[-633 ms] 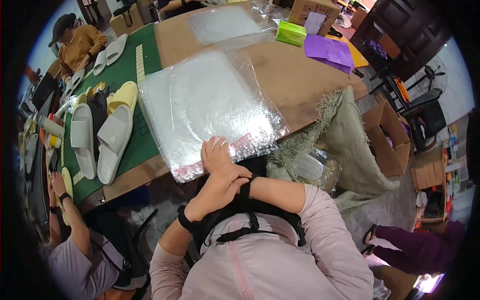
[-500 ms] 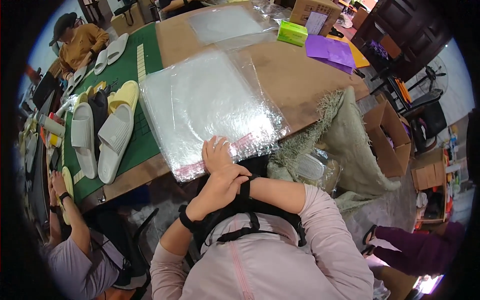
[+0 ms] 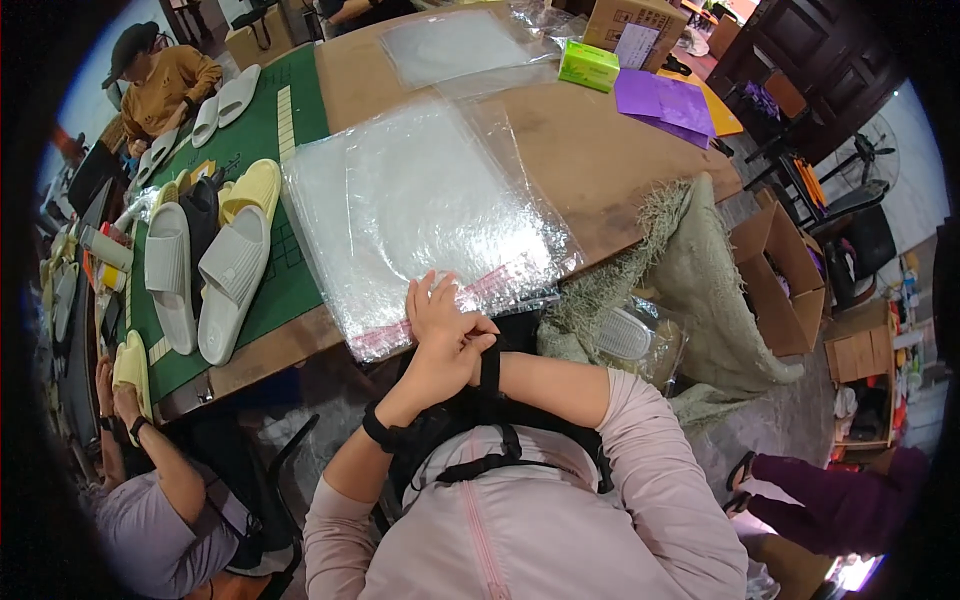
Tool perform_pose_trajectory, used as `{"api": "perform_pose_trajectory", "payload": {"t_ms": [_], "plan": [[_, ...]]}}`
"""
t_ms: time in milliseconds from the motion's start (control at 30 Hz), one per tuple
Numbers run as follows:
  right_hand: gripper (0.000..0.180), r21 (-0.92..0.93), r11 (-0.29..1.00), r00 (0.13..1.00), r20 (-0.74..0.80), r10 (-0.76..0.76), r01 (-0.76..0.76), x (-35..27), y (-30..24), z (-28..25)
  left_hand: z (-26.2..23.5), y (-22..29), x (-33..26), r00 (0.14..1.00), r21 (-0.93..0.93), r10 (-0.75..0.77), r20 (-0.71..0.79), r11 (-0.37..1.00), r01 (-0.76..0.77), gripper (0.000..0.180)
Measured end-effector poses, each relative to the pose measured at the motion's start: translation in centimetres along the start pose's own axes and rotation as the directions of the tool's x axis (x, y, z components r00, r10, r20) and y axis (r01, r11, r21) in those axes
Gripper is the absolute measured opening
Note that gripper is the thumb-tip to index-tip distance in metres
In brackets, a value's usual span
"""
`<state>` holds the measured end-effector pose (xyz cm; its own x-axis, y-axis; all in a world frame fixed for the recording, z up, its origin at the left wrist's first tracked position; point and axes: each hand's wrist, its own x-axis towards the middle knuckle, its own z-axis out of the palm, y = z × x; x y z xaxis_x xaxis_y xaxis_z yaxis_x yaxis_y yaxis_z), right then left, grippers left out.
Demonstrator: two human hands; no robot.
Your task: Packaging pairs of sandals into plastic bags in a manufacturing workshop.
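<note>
A stack of clear plastic bags (image 3: 400,210) lies on the table, with a pinkish strip along its near edge. My right hand (image 3: 430,305) rests on that edge, fingers stretched out and holding nothing. Crossed over it, my left hand (image 3: 442,362) has its fingers bent in at the black wristband (image 3: 489,368) on my right wrist. The left hand partly hides the back of the right one. To the left of the bags stand two light grey slides (image 3: 232,285), with yellow slides (image 3: 252,190) and dark ones behind them.
A green mat (image 3: 300,115) covers the table's left part. A green box (image 3: 588,66), purple sheets (image 3: 665,105) and a carton (image 3: 635,30) stand farther back. A woven sack (image 3: 690,290) hangs by the right edge. A co-worker at lower left holds a yellow slide (image 3: 131,372).
My left hand's fingers have curled in at the right wrist; before, they lay straighter across it. The co-worker at lower left has turned and raised the yellow slide.
</note>
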<state>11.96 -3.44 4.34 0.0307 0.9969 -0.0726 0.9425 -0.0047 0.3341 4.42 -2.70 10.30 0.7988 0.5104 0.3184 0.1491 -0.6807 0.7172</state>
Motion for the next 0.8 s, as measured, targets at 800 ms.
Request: {"api": "perform_pose_trajectory", "payload": {"t_ms": [800], "plan": [[0.095,0.176,0.959,0.975,0.040,0.220,-0.224,2.8,-2.9,6.8,-2.8,1.8,-0.2,0.960,-0.394,0.078,0.268,0.919,0.035,0.021]]}}
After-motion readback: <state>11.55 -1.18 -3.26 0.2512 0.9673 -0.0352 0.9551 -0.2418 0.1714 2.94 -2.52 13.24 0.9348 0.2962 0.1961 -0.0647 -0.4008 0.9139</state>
